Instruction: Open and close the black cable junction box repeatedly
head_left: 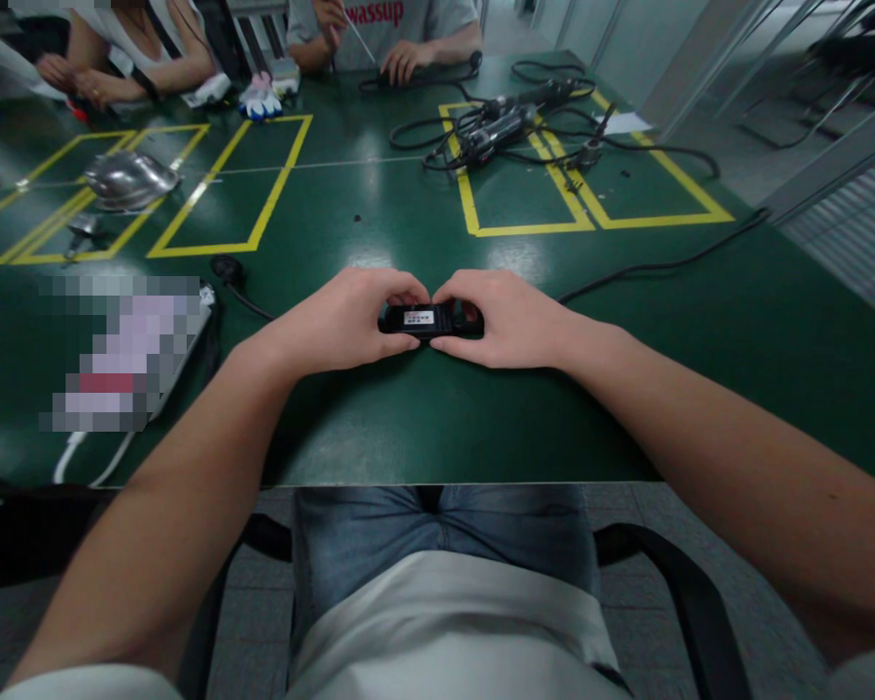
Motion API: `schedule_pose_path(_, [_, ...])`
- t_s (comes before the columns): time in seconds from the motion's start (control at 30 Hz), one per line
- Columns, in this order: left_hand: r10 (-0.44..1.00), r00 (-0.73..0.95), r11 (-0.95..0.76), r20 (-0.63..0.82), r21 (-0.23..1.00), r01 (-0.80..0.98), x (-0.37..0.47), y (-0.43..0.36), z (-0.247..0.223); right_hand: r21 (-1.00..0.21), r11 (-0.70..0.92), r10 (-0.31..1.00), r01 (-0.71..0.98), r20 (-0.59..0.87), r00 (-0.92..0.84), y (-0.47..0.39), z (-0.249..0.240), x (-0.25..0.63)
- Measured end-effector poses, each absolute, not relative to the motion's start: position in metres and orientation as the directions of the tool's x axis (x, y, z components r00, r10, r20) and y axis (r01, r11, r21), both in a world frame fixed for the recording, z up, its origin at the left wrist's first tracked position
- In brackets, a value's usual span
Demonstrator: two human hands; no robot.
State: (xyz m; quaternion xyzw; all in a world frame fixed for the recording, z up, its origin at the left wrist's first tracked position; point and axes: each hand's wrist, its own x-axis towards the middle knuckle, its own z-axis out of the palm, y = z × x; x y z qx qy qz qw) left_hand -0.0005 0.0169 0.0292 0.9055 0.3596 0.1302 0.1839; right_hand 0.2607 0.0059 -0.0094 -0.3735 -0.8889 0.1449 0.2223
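Above the near part of the green table, both hands meet on a small black labelled block, lying crosswise. My left hand pinches its left end between thumb and fingers. My right hand is closed around the black piece at the right end; whether that is a separate part I cannot tell. The fingertips of the two hands almost touch. A black cord runs from behind my right hand to the table's right edge. Left of my left hand lies a black plug, its short cord passing behind my wrist.
A blurred-out phone-like device with white cables lies near my left forearm. Yellow tape marks rectangles on the table. Black tools with tangled cords lie far right, a shiny metal part far left. Across sit co-workers.
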Motion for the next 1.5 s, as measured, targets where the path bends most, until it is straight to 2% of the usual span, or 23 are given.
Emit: schedule_pose_path(1.5, [0.704,0.702,-0.672,0.103,0.417,0.613,-0.0006,0.0150,0.0306,-0.439,0.681,0.726,0.586,0.300,-0.619,0.0043,-0.0091,0.2590])
